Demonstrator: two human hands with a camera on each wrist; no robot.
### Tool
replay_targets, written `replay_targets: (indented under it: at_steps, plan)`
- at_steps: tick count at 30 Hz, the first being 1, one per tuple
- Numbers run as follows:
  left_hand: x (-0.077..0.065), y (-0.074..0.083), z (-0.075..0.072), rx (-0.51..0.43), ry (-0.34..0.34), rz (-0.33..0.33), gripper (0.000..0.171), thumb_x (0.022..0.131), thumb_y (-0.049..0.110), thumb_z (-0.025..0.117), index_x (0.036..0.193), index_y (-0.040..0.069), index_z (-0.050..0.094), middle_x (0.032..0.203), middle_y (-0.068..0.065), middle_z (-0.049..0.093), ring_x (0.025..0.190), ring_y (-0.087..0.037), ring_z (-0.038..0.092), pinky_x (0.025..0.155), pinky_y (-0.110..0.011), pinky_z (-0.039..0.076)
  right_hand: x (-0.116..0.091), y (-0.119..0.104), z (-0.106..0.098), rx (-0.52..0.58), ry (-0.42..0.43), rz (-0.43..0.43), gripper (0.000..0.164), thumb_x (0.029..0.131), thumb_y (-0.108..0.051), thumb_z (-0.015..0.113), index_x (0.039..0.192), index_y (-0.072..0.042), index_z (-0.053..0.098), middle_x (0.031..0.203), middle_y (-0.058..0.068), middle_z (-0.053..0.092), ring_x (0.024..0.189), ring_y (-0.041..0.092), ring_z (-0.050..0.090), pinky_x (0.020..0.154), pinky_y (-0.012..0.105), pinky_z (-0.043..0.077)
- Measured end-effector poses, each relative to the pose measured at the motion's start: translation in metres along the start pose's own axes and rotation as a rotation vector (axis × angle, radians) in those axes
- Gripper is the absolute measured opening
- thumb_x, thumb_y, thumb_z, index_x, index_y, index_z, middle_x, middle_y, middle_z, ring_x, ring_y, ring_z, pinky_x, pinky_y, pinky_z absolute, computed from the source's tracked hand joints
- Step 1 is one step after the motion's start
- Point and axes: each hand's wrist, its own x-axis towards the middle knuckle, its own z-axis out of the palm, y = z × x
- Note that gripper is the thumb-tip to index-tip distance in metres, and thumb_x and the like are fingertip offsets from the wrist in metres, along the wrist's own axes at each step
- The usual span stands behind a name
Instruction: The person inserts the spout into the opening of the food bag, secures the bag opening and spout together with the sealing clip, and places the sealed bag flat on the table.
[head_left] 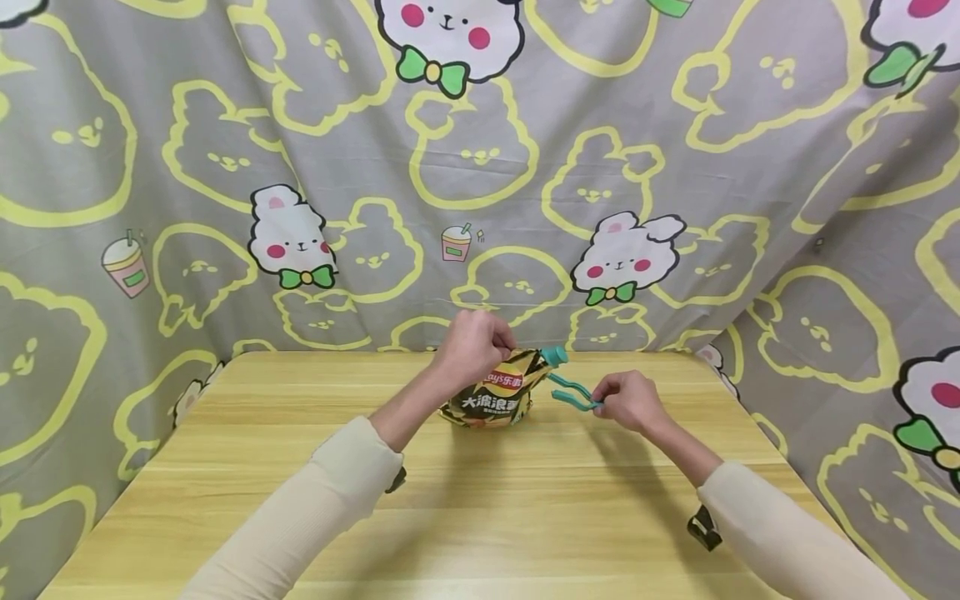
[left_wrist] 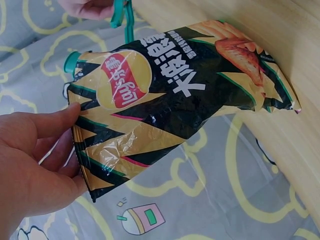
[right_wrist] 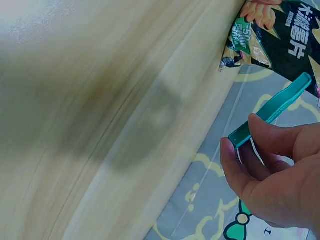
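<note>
A black and gold Lay's chip bag (head_left: 491,404) stands on the table, its top edge pinched between thumb and fingers of my left hand (head_left: 472,346). In the left wrist view, the bag's (left_wrist: 175,95) printed front faces the camera, with my left hand (left_wrist: 35,155) at its top seal. A teal round cap (head_left: 553,357) sits at the bag's top right corner. Right of the bag, my right hand (head_left: 630,402) pinches the end of a teal clip (head_left: 573,402), whose two arms are spread and point toward the bag. Whether clip and cap are joined cannot be told.
The wooden table (head_left: 300,500) stretches in front of the bag. A grey cartoon-print curtain (head_left: 360,158) hangs behind the table's far edge and along both sides. A dark strap piece (head_left: 703,528) hangs beneath the right sleeve.
</note>
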Motion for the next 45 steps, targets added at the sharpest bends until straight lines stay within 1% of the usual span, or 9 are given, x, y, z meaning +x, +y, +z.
replay_targets:
  at_steps: [4,9,16,21,32,40,45]
  plan:
    - [0.001,0.000,0.000,0.000,0.004,-0.001,0.014,0.085,-0.004,0.074,0.081,0.007,0.081,0.076,-0.003,0.077,0.070,-0.012,0.074,0.071,-0.028,0.061,0.001,0.001,-0.002,0.008,0.003,-0.006,0.015,0.080,-0.002,0.078,0.074,-0.014,0.072,0.077,0.002,0.074,0.080,0.020,0.066,0.069,0.031,0.051]
    - [0.001,0.000,0.001,0.001,0.000,-0.004,0.014,0.085,-0.004,0.074,0.080,0.007,0.081,0.076,-0.002,0.077,0.070,-0.012,0.074,0.072,-0.029,0.061,0.003,0.001,-0.005,-0.004,0.005,-0.001,0.003,0.080,-0.003,0.077,0.081,-0.006,0.075,0.077,0.002,0.074,0.080,0.020,0.066,0.069,0.030,0.049]
    - [0.002,0.000,0.002,0.000,0.003,0.004,0.015,0.084,-0.005,0.073,0.080,0.007,0.081,0.076,-0.002,0.077,0.069,-0.012,0.074,0.070,-0.027,0.060,0.006,0.000,-0.008,0.024,0.035,0.001,0.004,0.079,-0.001,0.076,0.082,-0.004,0.075,0.078,0.005,0.074,0.076,0.020,0.066,0.067,0.029,0.048]
    - [0.002,0.000,0.001,0.000,0.002,0.005,0.017,0.084,-0.006,0.071,0.080,0.007,0.081,0.075,-0.002,0.077,0.069,-0.012,0.073,0.070,-0.027,0.060,0.008,-0.007,-0.007,0.024,0.047,-0.017,0.007,0.080,-0.002,0.076,0.086,-0.003,0.075,0.080,0.004,0.074,0.075,0.018,0.066,0.066,0.029,0.049]
    - [0.001,0.001,0.001,-0.004,-0.005,-0.005,0.014,0.085,-0.004,0.074,0.080,0.007,0.081,0.075,-0.002,0.077,0.069,-0.012,0.073,0.070,-0.028,0.060,0.007,-0.026,-0.003,0.065,0.029,-0.052,0.007,0.080,-0.004,0.080,0.084,-0.005,0.074,0.083,0.005,0.075,0.082,0.018,0.067,0.070,0.029,0.050]
    - [0.002,0.001,0.002,0.000,-0.001,0.003,0.015,0.084,-0.005,0.073,0.079,0.007,0.081,0.075,-0.002,0.077,0.069,-0.012,0.073,0.070,-0.029,0.060,0.003,-0.037,-0.002,0.105,0.036,-0.087,0.009,0.081,-0.001,0.079,0.086,-0.004,0.073,0.082,0.006,0.074,0.076,0.013,0.066,0.069,0.027,0.051]
    - [0.003,0.001,0.002,0.007,-0.001,0.006,0.015,0.085,-0.004,0.073,0.079,0.008,0.081,0.075,-0.002,0.077,0.070,-0.013,0.073,0.070,-0.029,0.060,0.001,-0.045,-0.001,0.123,0.040,-0.122,0.009,0.081,0.000,0.079,0.087,-0.002,0.072,0.083,0.008,0.074,0.075,0.013,0.066,0.067,0.026,0.052]
